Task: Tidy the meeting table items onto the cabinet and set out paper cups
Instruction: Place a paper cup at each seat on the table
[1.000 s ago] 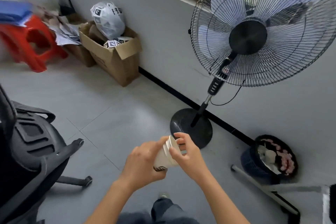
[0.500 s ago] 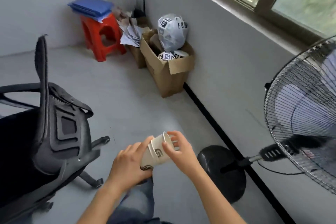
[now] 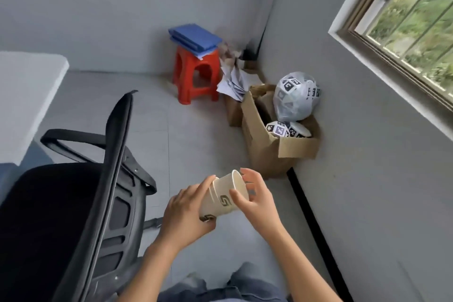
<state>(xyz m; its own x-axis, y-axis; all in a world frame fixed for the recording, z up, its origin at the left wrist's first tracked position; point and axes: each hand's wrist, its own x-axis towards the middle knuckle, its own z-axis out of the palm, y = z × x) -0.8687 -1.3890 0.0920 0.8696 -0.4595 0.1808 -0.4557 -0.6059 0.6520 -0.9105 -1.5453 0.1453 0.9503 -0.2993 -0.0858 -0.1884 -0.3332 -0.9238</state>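
Both my hands hold a short stack of nested cream paper cups (image 3: 224, 197) with a dark logo, tilted so the open rim faces up and to the right. My left hand (image 3: 187, 213) wraps the stack's lower end. My right hand (image 3: 255, 200) pinches the rim of the outermost cup, thumb on the logo side, fingers behind the rim. The stack hangs above the grey floor, in front of my knees.
A black office chair (image 3: 81, 203) stands close on my left, with a white table corner (image 3: 27, 96) beyond it. Ahead are a red stool (image 3: 193, 76) bearing blue folders (image 3: 195, 38), loose papers, and open cardboard boxes (image 3: 267, 149) against the right wall under a window.
My view has swung left: the standing fan has left the frame and the chair, stool and table corner have come in. The hands keep the same hold on the cups.
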